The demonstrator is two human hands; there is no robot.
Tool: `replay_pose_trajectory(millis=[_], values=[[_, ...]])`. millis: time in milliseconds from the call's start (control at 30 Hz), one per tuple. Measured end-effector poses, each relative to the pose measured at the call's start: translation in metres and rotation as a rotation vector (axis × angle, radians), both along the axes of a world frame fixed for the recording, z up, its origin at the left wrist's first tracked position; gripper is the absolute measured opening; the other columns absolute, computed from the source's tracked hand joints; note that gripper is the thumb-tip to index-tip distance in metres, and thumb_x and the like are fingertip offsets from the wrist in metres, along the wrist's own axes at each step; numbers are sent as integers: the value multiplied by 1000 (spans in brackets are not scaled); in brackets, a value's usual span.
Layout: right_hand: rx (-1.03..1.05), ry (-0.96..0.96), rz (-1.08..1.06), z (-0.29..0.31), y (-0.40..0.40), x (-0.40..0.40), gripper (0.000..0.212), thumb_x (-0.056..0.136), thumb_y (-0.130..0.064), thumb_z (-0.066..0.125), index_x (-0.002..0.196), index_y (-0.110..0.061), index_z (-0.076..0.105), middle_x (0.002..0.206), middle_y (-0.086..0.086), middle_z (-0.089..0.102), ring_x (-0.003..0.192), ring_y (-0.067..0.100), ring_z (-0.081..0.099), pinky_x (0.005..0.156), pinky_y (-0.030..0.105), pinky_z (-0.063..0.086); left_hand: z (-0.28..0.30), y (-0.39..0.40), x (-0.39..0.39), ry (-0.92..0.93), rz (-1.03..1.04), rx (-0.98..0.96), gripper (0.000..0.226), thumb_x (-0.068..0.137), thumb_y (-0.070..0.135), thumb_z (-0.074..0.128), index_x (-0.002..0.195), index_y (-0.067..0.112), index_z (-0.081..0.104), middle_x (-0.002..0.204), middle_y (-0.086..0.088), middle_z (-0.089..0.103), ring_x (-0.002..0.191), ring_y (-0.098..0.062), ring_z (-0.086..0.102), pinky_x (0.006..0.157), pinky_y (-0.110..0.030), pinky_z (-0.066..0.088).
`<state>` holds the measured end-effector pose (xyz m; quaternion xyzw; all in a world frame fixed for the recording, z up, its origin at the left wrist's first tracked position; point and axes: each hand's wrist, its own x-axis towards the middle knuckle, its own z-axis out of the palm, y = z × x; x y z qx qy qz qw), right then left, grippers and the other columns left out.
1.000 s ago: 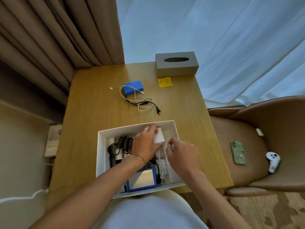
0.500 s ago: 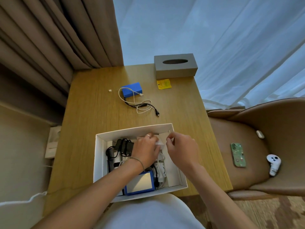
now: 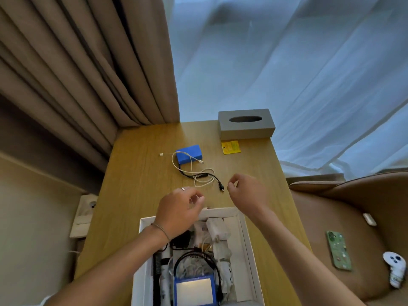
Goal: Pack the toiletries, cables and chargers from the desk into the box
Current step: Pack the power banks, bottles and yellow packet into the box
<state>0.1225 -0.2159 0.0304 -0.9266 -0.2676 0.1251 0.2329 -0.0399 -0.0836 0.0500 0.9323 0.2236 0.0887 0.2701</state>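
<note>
Wooden table (image 3: 136, 195) carries the white box (image 3: 248, 235), already filled with chargers. Both hands, left (image 3: 178, 214) and right (image 3: 248, 195), hover empty with loosely curled fingers beyond it, near the blue pack (image 3: 189, 153) and tangled cables (image 3: 198, 176).

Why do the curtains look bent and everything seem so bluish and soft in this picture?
Head view: the wide-angle lens bows the brown curtain and the desk edges toward the frame's borders; cool daylight through the sheer curtain tints the scene blue; both hands look slightly smeared, likely from motion; the blue battery pack and cables stay fairly sharp.
</note>
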Motion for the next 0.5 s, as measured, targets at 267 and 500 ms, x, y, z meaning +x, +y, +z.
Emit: replay_pose_trajectory(millis=[267, 500], values=[[-213, 89, 105, -47, 58, 50, 15, 93, -20, 59, 96, -19, 74, 84, -3, 71, 71, 14, 64, 57, 27, 54, -27, 60, 29, 78, 77, -8, 13, 94, 24, 60, 91, 28, 72, 78, 14, 66, 73, -4, 61, 62, -33, 56], [-473, 63, 249, -86, 84, 65, 7, 91, -15, 57, 98, -15, 59, 101, 8, 70, 90, 28, 66, 67, 31, 45, -60, 78, 30, 299, 76, -70, 19, 94, 23, 55, 95, 35, 70, 76, 20, 60, 71, 0, 59, 56, -22, 45]])
